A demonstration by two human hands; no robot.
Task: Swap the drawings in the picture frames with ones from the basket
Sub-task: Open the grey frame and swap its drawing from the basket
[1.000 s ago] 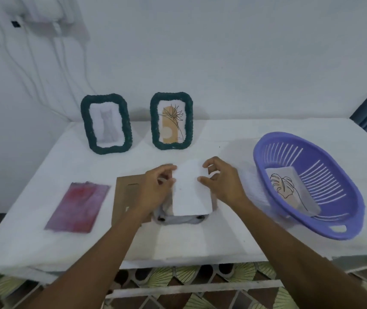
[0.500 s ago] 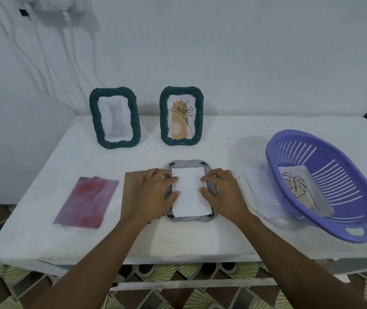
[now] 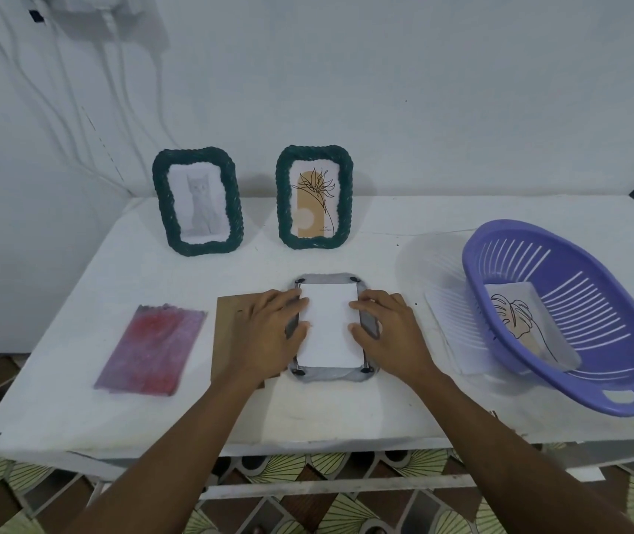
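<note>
As the frame [image 3: 330,375] lies flat, the left hand [image 3: 269,335] and right hand [image 3: 390,335] press straight fingers [image 3: 289,302] on the white paper [image 3: 330,325].

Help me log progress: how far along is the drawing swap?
Done: a frame lies face down, opened, its brown backing board beside it. In hand: left hand and right hand press a white sheet into it. Left: refit the board, stand the frame up; a leaf drawing waits in the basket. Unclear whether the cat frame and flower frame are swapped.
</note>
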